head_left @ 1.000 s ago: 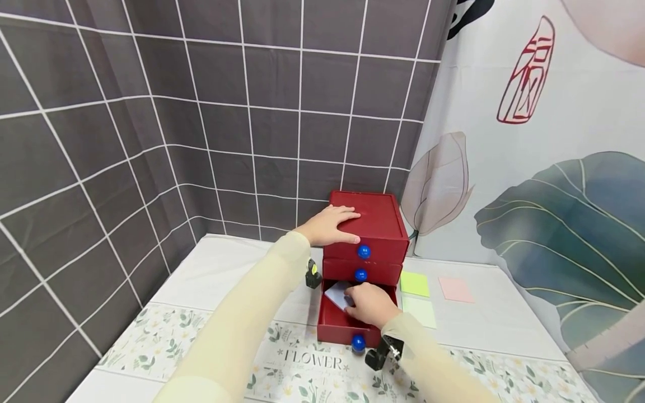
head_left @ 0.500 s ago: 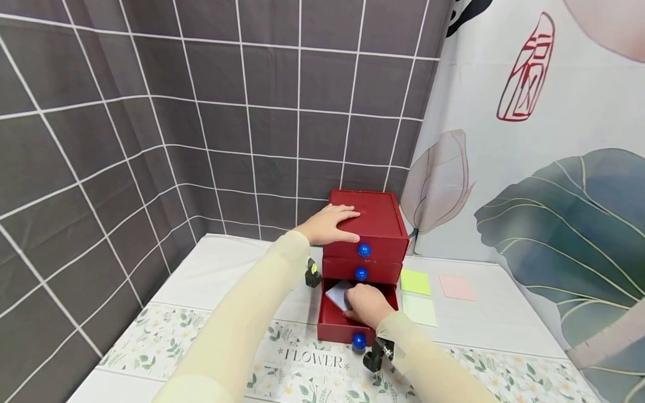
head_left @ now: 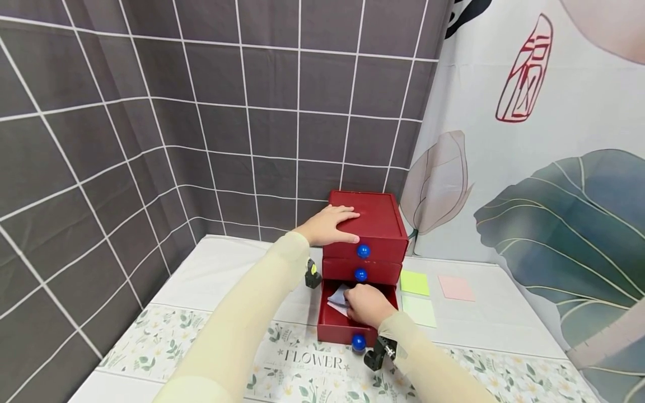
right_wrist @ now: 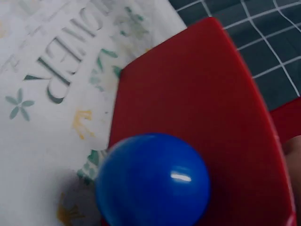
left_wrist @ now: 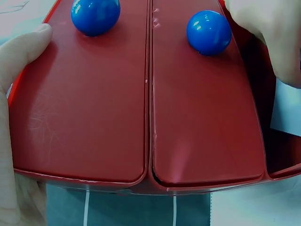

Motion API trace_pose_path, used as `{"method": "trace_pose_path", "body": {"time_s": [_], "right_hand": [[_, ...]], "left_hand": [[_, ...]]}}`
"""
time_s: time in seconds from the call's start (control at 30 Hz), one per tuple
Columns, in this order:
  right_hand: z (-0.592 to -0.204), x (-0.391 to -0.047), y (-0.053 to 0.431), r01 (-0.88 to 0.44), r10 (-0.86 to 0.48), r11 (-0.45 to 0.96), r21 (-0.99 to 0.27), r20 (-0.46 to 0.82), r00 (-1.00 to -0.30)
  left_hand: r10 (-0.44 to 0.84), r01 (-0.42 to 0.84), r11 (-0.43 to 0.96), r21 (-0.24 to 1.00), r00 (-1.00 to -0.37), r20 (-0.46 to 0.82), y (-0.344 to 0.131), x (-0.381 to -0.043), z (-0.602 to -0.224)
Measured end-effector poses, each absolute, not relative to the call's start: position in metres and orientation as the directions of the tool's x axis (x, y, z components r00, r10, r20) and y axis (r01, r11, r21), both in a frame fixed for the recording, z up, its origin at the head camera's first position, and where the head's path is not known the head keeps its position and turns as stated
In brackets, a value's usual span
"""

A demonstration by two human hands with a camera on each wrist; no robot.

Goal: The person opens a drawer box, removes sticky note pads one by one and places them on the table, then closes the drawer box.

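A red cabinet with blue knobs stands on the table, its bottom drawer pulled out. My left hand rests on the cabinet's top with spread fingers; its thumb reaches the top's front edge. Inside the drawer, my right hand pinches a light-blue sticky note, which looks bent up. A paler sheet shows beneath it. In the left wrist view the blue paper lies below the right hand's fingers. The fingertips are hidden. The drawer's blue knob fills the right wrist view's lower part.
A yellow-green sticky note, a pale green one and a pink one lie right of the cabinet. The upper two drawers are closed. Dark grid cloth hangs behind; a floral cloth strip crosses the table's front.
The right hand's fingers have curled in on the blue note. The note has bent and shifted, and a paler sheet now shows under it. The left hand has stayed in place.
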State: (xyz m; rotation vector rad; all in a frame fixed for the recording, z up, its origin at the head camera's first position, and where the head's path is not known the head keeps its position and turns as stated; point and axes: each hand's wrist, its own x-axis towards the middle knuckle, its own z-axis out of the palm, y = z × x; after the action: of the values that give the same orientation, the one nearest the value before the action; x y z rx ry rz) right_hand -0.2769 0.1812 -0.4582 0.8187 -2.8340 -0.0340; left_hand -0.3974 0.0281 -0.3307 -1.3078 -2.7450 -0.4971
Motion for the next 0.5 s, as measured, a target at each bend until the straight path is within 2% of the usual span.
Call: {"method": "trace_pose_path", "body": {"time_s": [0.2, 0.5], "right_hand": [[-0.455, -0.274, 0.193, -0.495, -0.477, 0.863, -0.095, 0.168, -0.863], [-0.451, -0.263, 0.22, -0.494, -0.426, 0.833, -0.249, 0.282, -0.86]], "left_hand": [[0.744, 0.762, 0.593, 0.26, -0.642, 0.185, 0.029, -0.396, -0.331], [0.739, 0.755, 0.595, 0.275, -0.649, 0.183, 0.029, -0.397, -0.332]]}}
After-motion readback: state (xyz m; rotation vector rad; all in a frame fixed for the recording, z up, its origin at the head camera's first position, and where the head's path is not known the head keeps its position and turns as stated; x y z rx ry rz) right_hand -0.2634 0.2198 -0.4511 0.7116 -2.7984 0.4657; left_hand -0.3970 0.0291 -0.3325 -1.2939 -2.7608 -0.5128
